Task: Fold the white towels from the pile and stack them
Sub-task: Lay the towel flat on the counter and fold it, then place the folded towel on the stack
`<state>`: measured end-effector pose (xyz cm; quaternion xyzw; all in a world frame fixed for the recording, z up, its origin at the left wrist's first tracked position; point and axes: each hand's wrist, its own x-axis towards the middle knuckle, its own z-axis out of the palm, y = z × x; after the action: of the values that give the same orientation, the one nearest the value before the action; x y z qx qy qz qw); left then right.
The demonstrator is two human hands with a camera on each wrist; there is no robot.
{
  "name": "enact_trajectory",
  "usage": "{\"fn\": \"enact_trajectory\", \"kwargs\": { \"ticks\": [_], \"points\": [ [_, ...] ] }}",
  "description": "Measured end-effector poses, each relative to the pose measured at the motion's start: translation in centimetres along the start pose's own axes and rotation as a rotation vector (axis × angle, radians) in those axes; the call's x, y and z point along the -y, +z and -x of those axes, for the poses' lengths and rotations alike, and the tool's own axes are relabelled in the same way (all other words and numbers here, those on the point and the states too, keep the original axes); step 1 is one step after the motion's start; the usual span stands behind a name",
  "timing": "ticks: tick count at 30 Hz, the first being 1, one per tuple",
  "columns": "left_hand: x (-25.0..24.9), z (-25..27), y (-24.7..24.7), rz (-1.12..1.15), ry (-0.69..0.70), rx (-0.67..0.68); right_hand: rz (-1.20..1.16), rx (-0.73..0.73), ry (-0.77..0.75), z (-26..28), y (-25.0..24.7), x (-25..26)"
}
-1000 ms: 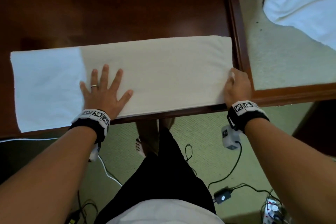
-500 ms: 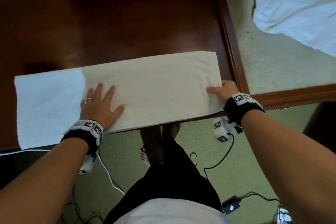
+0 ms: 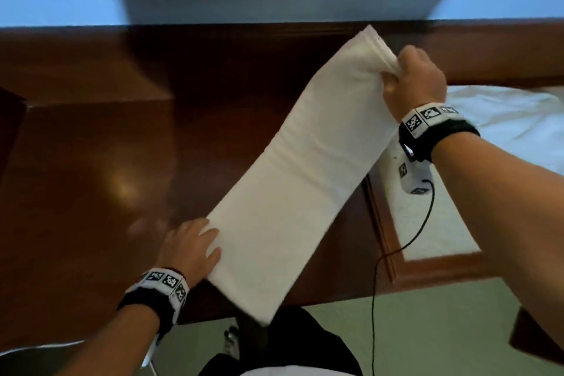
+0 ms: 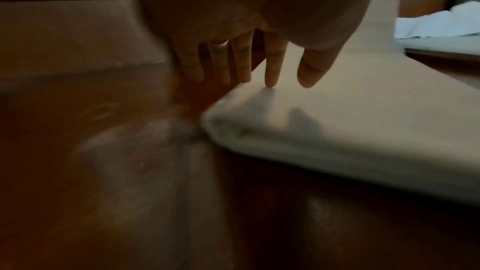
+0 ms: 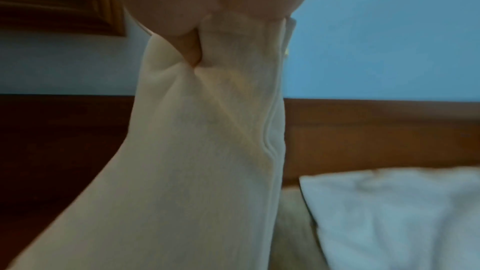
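- White terry, folded into a long strip: your towel (image 3: 293,180) runs slantwise over the dark wooden table (image 3: 91,162), from the near edge up toward the far right.
- Your right hand (image 3: 418,85) is closed in a fist round the towel's far end, and the cloth bunches into creases where you grip it.
- In the right wrist view the fingers (image 5: 192,48) dig into the fabric and the layered edges (image 5: 272,130) of the towel (image 5: 194,171) hang down from the fist, so that end is lifted off the table.
- Your left hand (image 3: 190,247) lies flat, fingers straight and a little spread, at the towel's near left side, close to the table's near edge.
- In the left wrist view the fingertips (image 4: 270,81) of the first two fingers touch the top of the towel (image 4: 350,120); the other fingers, one with a ring (image 4: 219,43), hang over bare wood.
- The towel's near corner (image 3: 262,314) juts past the table's near edge.
- The pile (image 3: 512,119) of white cloth lies beyond the table's right edge, on a pale surface with a wooden frame (image 3: 381,223).
- A black cable (image 3: 396,250) hangs from your right wristband (image 3: 433,128) across that frame.
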<state>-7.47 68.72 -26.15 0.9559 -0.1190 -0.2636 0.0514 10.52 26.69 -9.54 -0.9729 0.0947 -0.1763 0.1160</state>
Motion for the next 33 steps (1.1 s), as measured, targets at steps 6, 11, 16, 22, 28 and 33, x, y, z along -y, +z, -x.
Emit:
{"fn": "enact_trajectory", "kwargs": {
  "ticks": [6,11,16,22,28,33],
  "points": [
    [-1.9,-1.3,-2.1,-0.020,0.122,-0.067,0.005,-0.112,-0.364,2.8,0.0,3.3],
    [-0.4,-1.9,-4.1,0.093,0.038,-0.088,0.000,-0.020,-0.607,14.9,2.5,6.4],
    [1.2,-0.6,-5.2,0.227,0.028,-0.226,0.110,0.138,-0.718,28.4,7.9,8.7],
    [-1.0,0.5,-3.9,-0.078,0.484,-0.294,0.218,0.227,-0.510,34.7,9.4,9.4],
    [-1.9,-1.4,-1.8,-0.365,0.627,-0.176,0.164,0.421,-0.133,34.7,8.3,7.3],
    [-2.4,-2.1,-2.6,-0.384,0.663,-0.223,-0.022,0.389,0.007,33.1,6.7,6.9]
  ]
}}
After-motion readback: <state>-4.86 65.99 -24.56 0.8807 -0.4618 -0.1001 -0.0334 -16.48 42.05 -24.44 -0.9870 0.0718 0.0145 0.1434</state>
